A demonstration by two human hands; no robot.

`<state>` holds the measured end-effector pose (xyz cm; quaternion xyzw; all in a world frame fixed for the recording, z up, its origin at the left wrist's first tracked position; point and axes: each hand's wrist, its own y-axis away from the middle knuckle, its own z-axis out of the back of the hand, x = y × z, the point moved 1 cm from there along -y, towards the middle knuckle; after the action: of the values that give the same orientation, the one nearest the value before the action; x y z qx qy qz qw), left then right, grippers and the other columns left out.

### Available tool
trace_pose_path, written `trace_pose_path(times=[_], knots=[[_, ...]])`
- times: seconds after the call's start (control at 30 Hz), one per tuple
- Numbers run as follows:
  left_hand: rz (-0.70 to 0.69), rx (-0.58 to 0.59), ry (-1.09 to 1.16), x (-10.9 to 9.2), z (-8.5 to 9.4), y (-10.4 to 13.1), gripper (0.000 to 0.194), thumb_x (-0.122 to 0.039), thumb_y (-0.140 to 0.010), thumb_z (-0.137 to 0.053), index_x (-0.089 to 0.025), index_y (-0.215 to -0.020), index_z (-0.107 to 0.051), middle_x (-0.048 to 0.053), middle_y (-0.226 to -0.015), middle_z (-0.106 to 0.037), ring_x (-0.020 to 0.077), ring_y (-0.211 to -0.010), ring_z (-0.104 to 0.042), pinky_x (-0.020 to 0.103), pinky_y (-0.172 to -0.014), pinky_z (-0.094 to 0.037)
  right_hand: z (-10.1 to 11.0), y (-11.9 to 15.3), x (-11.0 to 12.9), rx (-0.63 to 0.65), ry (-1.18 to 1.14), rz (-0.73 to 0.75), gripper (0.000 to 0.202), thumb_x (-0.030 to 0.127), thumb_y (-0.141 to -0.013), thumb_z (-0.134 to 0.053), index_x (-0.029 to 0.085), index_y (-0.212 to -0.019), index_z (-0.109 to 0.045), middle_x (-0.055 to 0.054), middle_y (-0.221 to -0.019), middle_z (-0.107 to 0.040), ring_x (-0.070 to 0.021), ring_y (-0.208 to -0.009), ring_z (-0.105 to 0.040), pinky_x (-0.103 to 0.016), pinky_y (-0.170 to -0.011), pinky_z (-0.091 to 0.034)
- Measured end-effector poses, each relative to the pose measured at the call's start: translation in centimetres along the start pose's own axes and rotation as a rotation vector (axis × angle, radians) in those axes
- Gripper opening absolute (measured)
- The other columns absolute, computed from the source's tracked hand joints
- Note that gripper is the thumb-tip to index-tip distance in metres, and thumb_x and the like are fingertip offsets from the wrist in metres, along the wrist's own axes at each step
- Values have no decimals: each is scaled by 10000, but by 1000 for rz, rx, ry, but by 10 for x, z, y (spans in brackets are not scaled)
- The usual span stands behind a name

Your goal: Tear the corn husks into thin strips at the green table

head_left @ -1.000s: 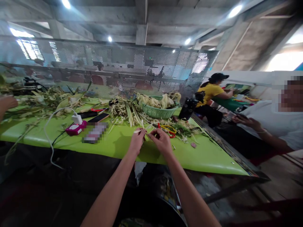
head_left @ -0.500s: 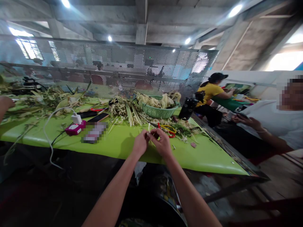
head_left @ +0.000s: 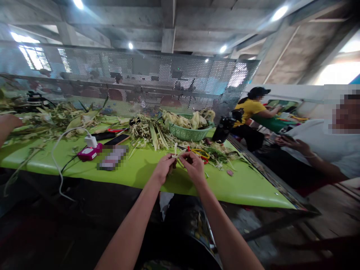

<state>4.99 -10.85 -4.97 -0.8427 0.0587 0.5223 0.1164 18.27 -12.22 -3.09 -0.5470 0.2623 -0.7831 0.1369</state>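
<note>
My left hand (head_left: 164, 167) is closed on a pale strip of dried husk (head_left: 176, 149), one end of which stands up above the fingers. The thumb and forefinger of my right hand (head_left: 194, 167) pinch the same strip from the other side. Both hands are just above the green tabletop (head_left: 233, 187) near its front edge. Right behind my right hand lies a tool with red and yellow handles (head_left: 203, 153), partly covered by that hand. A green plastic basket (head_left: 188, 133) holding pale husks (head_left: 180, 120) stands behind the hands.
Piles of husks (head_left: 149, 131) spread along the table's back. To the left are a magenta power socket (head_left: 89, 151) with a white charger (head_left: 90, 141), a dark phone (head_left: 116, 140) and a blurred-out item (head_left: 112, 157). Another person's hand (head_left: 10, 122) enters at left. Two people sit at right.
My hands have drawn slightly apart, and more of the pale strip shows between and above the fingers. The other person's hand at far left has moved a little to the right.
</note>
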Motion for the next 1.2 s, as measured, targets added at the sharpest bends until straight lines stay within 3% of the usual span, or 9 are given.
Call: trace_pose_path(times=[0.3,0.4,0.47,0.7,1.07,1.2], knots=[[31,-55,45,-3,-1,2,243,-363,-678,-686,-148,-667,-573,-25,-612,-494,70,-542,-440,199,-545,-370,-1,2,-1,79,20,-28,197,385,-772,-616,188,-761,-610,-11,-658,-580,-132,-541,-466,-254,-507,-382],[32,-72,42,-2,0,0,282,-391,-647,-716,-148,-677,-575,-32,-604,-481,67,-534,-427,201,-536,-363,-1,3,0,67,74,51,155,294,-778,-615,193,-893,-636,-21,-770,-600,-123,-567,-468,-256,-549,-408],[34,-92,59,-1,2,-2,303,-407,-632,-729,-150,-686,-578,-35,-605,-474,66,-537,-428,201,-539,-369,0,3,3,60,122,126,243,217,-779,-597,219,-1018,-637,-38,-907,-591,-117,-594,-475,-261,-583,-429],[45,-89,147,-1,4,-3,302,-384,-621,-745,-152,-713,-574,-48,-590,-462,60,-526,-425,196,-533,-366,-1,3,9,168,191,285,372,80,-764,-546,300,-1033,-679,-58,-1071,-538,-211,-982,-545,-299,-717,-484],[22,-43,67,3,4,-6,308,-412,-663,-713,-147,-730,-571,-45,-605,-457,61,-538,-403,203,-544,-337,0,1,8,108,222,280,190,116,-762,-599,231,-884,-687,-54,-941,-573,-170,-762,-555,-279,-622,-455],[17,-9,-20,0,1,-3,297,-414,-689,-682,-144,-756,-580,-25,-659,-499,72,-584,-436,212,-588,-358,0,2,8,52,247,277,64,206,-804,-599,201,-827,-658,-51,-876,-573,-160,-723,-540,-274,-611,-444]])
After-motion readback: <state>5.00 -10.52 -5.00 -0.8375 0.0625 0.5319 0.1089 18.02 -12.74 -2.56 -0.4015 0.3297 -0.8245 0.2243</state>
